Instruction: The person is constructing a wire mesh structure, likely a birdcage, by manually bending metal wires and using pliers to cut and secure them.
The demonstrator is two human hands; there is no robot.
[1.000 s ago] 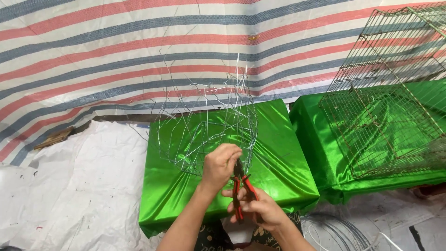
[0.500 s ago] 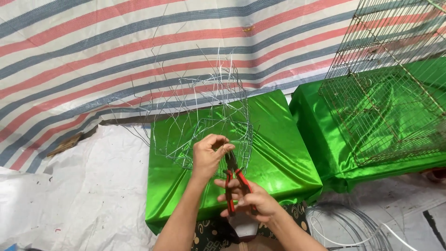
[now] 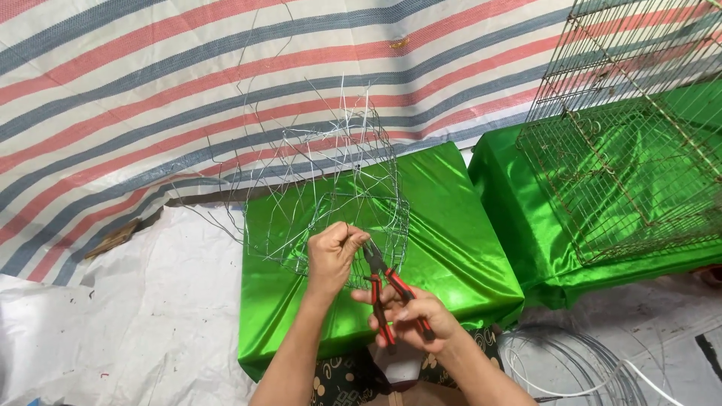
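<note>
Two bare hands work over a green satin-covered block (image 3: pixel 444 225), where a loose wire frame (image 3: pixel 331 188) of thin silvery strands stands with its ends sticking upward. The left hand (image 3: pixel 333 252) has its fingers pinched together on a strand at the near edge of the frame. The right hand (image 3: pixel 410 319), just below and to the right, is wrapped around the red-and-black handles of a pair of pliers (image 3: pixel 385 289); the nose points up toward the left fingertips and seems to meet the wire there, though the strands are too fine to be sure. To the right, a rusty wire cage (image 3: pixel 624 135) sits on a second green block (image 3: pixel 526 248). A coil of wire (image 3: pixel 571 365) lies on the white sheet (image 3: pixel 128 323) near the right forearm. A striped tarp (image 3: pixel 150 90) hangs behind.
</note>
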